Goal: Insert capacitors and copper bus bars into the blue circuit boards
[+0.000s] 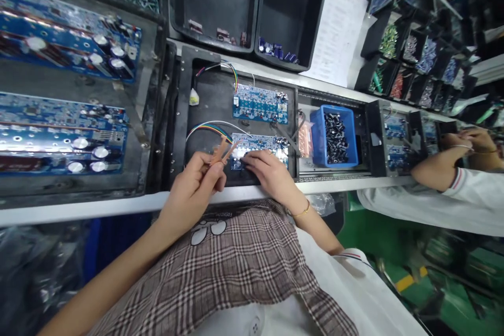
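Pinched in my left hand [200,181] are orange-brown comb-like strips [222,151], held over the tray's front part. My right hand [270,173] rests over the lower blue circuit board [281,143], its fingertips together at the board's left half. Something small and dark shows at those fingertips, too small to name. Colored wires [210,125] arch from the left side of this board. Behind it lies the upper blue circuit board [260,102] in the same black tray [212,84], with its own wires and a white connector at the left.
A blue bin [355,139] of black components and a bag of orange-brown parts [304,139] stand right. Larger boards [59,136] lie left. Black bins [260,16] and a paper sheet [334,26] are behind. A co-worker's hands [468,142] work at far right.
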`<action>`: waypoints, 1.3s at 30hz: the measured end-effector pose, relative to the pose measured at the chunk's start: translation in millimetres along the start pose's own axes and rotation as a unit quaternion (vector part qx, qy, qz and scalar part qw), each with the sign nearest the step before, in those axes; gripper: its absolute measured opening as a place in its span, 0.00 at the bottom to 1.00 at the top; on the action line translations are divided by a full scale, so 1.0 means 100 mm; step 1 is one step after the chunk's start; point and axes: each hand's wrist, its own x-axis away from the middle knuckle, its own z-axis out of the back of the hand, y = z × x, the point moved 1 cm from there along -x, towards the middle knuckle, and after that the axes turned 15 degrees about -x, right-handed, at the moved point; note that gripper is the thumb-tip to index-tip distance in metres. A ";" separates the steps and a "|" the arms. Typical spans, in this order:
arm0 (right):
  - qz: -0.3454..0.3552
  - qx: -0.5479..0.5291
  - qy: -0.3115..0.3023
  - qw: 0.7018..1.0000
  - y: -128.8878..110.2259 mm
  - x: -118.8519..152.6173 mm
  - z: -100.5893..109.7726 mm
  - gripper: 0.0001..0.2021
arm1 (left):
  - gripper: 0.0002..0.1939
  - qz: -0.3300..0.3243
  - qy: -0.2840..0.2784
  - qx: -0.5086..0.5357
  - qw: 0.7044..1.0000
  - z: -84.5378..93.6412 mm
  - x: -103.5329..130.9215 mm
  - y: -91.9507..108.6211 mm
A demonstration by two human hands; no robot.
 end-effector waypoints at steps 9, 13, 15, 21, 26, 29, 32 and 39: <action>-0.091 -0.432 0.113 0.890 -0.26 -0.38 0.28 0.07 | 0.11 -0.014 -0.025 -0.003 1.000 -0.21 -0.32 0.25; -0.041 -0.440 0.055 0.895 -0.25 -0.54 0.56 0.08 | 0.13 0.015 0.005 0.049 0.999 -0.18 -0.49 0.47; 0.003 -0.420 0.082 0.904 -0.20 -0.69 0.74 0.08 | 0.13 0.030 0.038 0.087 0.995 -0.15 -0.60 0.53; 0.041 -0.028 0.039 0.998 0.39 -1.38 0.90 0.10 | 0.12 0.069 0.065 0.075 0.993 -0.07 -0.80 0.40; 0.077 0.118 -0.023 0.990 0.73 -1.57 0.65 0.12 | 0.12 0.132 0.078 0.082 0.985 -0.06 -0.81 0.28; 0.091 0.157 -0.024 0.983 0.75 -1.53 0.59 0.14 | 0.14 0.151 0.064 0.082 0.983 -0.07 -0.84 0.25; 0.095 0.186 -0.021 0.978 0.75 -1.51 0.60 0.15 | 0.14 0.150 0.063 0.084 0.983 -0.08 -0.86 0.24; 0.094 0.215 -0.043 0.971 0.60 -1.48 0.65 0.16 | 0.11 0.124 0.063 0.060 0.988 -0.07 -0.84 0.27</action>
